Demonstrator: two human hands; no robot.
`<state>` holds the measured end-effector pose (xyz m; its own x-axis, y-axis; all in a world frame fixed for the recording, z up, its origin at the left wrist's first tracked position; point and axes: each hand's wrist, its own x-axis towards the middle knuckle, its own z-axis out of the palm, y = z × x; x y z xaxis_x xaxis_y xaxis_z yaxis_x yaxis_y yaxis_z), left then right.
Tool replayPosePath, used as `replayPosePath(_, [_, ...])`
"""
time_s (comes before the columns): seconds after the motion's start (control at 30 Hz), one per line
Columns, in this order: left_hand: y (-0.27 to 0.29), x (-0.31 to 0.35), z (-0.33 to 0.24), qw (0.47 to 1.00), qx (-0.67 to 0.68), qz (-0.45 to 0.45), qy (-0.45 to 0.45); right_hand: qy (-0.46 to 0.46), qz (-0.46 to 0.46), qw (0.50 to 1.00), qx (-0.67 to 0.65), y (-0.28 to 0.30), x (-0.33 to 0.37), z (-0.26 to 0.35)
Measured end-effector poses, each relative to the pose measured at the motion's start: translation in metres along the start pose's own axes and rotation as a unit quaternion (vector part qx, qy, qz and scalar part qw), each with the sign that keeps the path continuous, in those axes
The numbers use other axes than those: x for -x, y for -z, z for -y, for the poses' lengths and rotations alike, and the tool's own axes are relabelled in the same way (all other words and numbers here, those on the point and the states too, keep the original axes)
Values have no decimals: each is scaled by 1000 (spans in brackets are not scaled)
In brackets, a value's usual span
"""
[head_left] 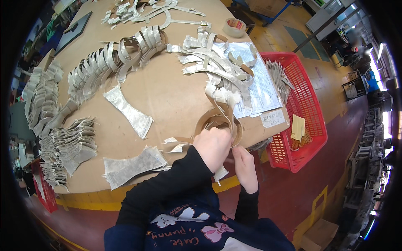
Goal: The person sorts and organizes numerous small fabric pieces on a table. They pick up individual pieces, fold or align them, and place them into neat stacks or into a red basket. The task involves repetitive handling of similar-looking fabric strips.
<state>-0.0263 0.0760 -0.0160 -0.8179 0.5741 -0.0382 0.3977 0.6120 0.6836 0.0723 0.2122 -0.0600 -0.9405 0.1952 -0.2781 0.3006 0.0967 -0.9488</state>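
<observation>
Tan strap (205, 120): looped at the near edge of the table (163, 94).
Left hand (213, 144): fingers curled over the strap, grasping it.
Right hand (245, 167): fingertips at loop's lower side; cannot tell whether they grip.
Drop risk: loop could slide off the edge if the left hold loosens.
Snag risk: strap pile (217, 69) lies against loop's far side; tugging might drag it.
Open room: bare board left of pile.
Right-hand limit: red basket (312, 98) beside the corner.
</observation>
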Motion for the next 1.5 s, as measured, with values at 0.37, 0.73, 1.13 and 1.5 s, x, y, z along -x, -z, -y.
replayPosePath(0.37, [-2,15,0,984,142,97,-55,108,-36,989,93,25,-13,7])
replayPosePath(0.73, [46,59,-4,978,137,-24,-155,82,-66,981,164,15,-31,34])
replayPosePath(1.13, [-16,17,76,976,217,4,35,53,-14,993,106,15,-44,37])
replayPosePath(1.5, [-48,9,56,969,211,-116,49,-6,-10,1000,-28,38,-72,29])
